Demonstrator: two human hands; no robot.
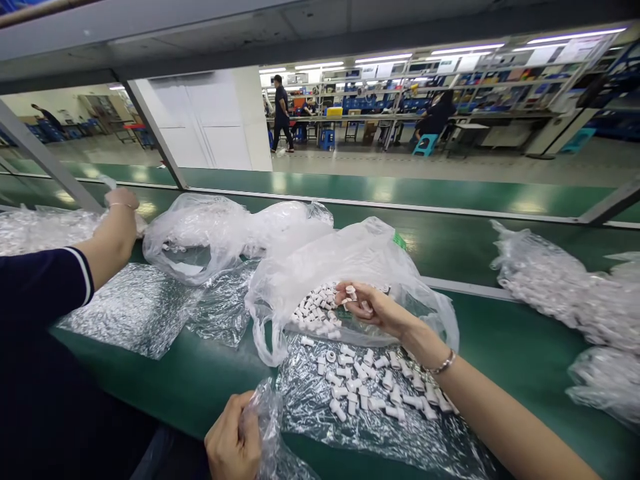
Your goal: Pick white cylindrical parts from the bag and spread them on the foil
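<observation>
White fittings (351,292) lie inside the right grip (383,310), perhaps several.

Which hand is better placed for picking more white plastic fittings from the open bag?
Right, likely: the right hand is at the open bag, holding white plastic fittings. The left hand is farther off, gripping clear plastic film.

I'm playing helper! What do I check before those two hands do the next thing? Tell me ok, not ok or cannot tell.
1. Left hand gripping the crinkled plastic: ok.
2. Right hand holding white pieces: ok.
3. White bag open where the right hand is: ok.
4. All pieces inside bags: not ok, many loose pieces lie on the clear sheet.
5. Exact number in the right hand: cannot tell, some may be hidden.
6. Co-worker's hand out of the way: ok, it's far left.
</observation>
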